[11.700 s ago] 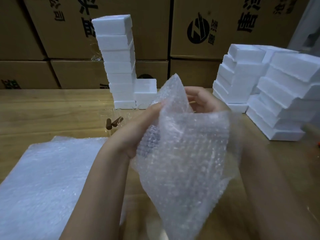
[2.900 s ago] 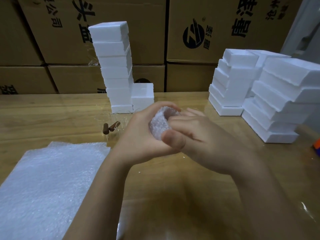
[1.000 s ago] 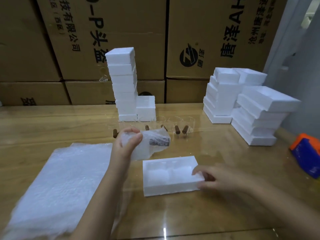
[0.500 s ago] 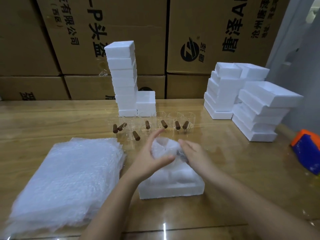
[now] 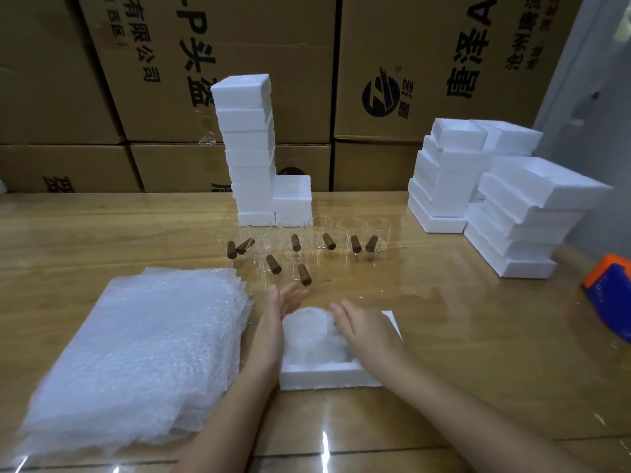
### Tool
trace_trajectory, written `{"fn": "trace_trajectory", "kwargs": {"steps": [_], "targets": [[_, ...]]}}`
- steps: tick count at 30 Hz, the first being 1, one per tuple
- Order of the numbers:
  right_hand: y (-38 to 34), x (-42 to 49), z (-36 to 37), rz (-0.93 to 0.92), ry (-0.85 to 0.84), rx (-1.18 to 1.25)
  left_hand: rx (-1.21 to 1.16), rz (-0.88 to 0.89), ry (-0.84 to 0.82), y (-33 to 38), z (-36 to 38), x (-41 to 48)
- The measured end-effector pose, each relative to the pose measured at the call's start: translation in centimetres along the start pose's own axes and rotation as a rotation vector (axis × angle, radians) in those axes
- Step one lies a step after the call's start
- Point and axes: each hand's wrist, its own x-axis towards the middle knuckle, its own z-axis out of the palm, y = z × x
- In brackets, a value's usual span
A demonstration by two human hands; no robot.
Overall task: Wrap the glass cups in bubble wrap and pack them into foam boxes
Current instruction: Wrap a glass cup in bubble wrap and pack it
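A white foam box [image 5: 321, 377] lies open on the wooden table in front of me. A bubble-wrapped cup [image 5: 309, 331] sits in its left compartment. My left hand [image 5: 281, 307] is at the bundle's left side with straight fingers, holding nothing. My right hand [image 5: 362, 327] lies flat over the box's right half, fingertips touching the bundle. Several bare glass cups with brown wooden handles [image 5: 300, 249] stand in a cluster behind the box. A thick stack of bubble wrap sheets [image 5: 136, 353] lies to the left.
A tall tower of foam boxes [image 5: 247, 148] stands behind the cups. More foam boxes are stacked at the right [image 5: 512, 213]. An orange and blue tape dispenser [image 5: 611, 291] sits at the right edge. Cardboard cartons [image 5: 409, 63] wall off the back.
The wrapped cup has gone from between both hands down into the foam box's left compartment. Both hands have let go and opened beside it.
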Motion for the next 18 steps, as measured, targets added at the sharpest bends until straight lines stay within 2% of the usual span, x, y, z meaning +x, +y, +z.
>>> {"fn": "trace_trajectory", "kwargs": {"steps": [4, 10, 12, 15, 16, 18], "targets": [[-0.1, 0.4, 0.2, 0.058, -0.075, -0.074, 0.021, -0.014, -0.041, -0.3, -0.3, 0.1], [-0.2, 0.2, 1.1, 0.035, -0.016, -0.475, 0.053, -0.053, -0.043, -0.4, -0.5, -0.2], [-0.1, 0.3, 0.4, 0.033, 0.010, -0.468, 0.043, -0.056, -0.028, -0.4, -0.5, -0.3], [0.2, 0.3, -0.9, -0.045, 0.153, -0.379, 0.041, -0.020, -0.026, -0.5, -0.5, -0.2], [0.1, 0.1, -1.2, -0.080, 0.130, -0.315, 0.038, -0.005, -0.032, -0.5, -0.5, -0.2], [-0.4, -0.7, -1.3, -0.148, -0.043, -0.176, 0.038, 0.029, -0.041, -0.5, -0.4, -0.2]]}}
